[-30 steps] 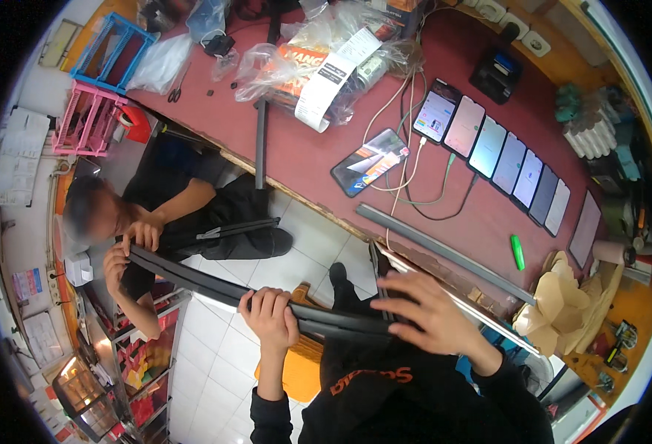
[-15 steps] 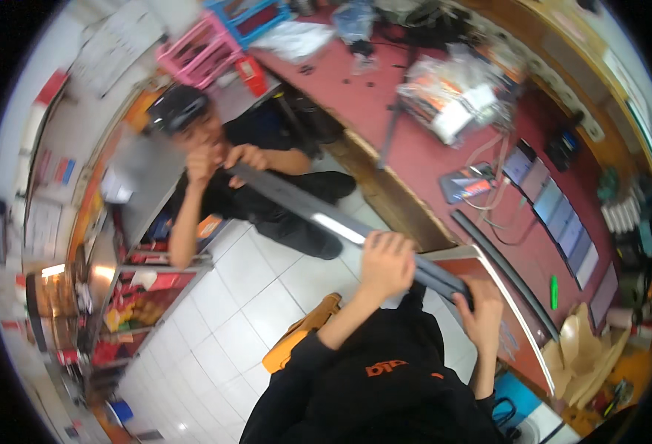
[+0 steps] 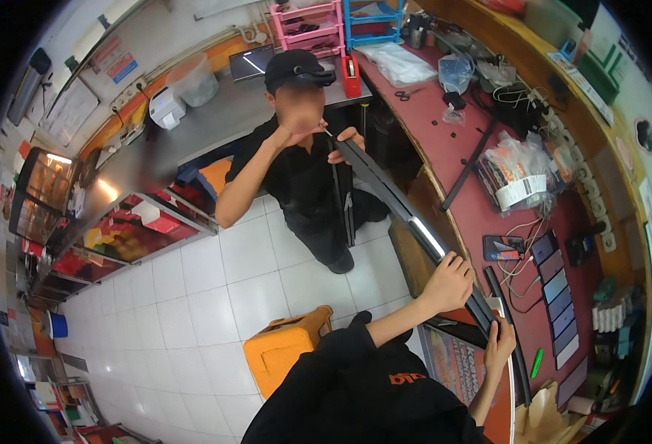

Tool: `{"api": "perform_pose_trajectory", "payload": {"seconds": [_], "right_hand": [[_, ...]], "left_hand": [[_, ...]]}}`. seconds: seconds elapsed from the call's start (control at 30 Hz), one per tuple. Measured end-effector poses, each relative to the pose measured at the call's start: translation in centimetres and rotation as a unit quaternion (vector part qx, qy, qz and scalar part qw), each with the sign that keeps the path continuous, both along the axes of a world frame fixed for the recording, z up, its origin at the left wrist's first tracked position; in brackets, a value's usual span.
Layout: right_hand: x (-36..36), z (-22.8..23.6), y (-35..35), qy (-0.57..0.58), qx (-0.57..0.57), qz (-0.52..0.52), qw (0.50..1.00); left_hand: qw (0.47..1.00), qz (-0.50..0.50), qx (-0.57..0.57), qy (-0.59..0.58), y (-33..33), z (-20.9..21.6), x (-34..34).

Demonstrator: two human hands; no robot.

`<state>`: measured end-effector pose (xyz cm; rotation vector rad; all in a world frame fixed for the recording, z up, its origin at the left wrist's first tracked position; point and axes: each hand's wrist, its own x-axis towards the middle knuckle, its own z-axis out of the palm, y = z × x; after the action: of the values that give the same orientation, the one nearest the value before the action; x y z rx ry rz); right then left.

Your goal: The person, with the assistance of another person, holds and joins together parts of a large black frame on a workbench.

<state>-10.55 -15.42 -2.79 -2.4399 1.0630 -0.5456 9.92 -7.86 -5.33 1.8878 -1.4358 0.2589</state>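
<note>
A long dark grey bar [image 3: 385, 191] with a groove along it and a bright white strip partway slants between me and another person. My left hand [image 3: 448, 283] is wrapped over it below the white strip. Close to its near end, my right hand [image 3: 499, 342] grips the same bar. At the far end, the crouching person [image 3: 296, 177] in black clothes and cap steadies the bar with one hand. That person's other hand is raised near the mouth, with a thin pale item there that I cannot make out.
A red-topped workbench [image 3: 429, 140] runs along the right, bearing another dark bar [image 3: 470, 166], a row of phones [image 3: 555, 296], cables and a bagged bundle [image 3: 515, 174]. An orange stool [image 3: 285, 355] stands on the white tiles left of me. Pink trays [image 3: 307, 29] stand at the back.
The view has swung, so the person, bar and bench appear farther right and more of the stool shows. Both my hands remain on the bar.
</note>
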Motion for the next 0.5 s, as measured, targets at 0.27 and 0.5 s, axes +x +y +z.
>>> {"api": "perform_pose_trajectory", "payload": {"seconds": [0.27, 0.5], "right_hand": [[-0.21, -0.21, -0.26, -0.001, -0.018, 0.0, 1.0], [-0.16, -0.49, -0.05, -0.019, -0.029, -0.004, 0.999]], "left_hand": [[1.0, 0.0, -0.008, 0.005, -0.34, -0.51, -0.41], [1.0, -0.004, 0.004, 0.004, -0.36, -0.79, -0.17]]}}
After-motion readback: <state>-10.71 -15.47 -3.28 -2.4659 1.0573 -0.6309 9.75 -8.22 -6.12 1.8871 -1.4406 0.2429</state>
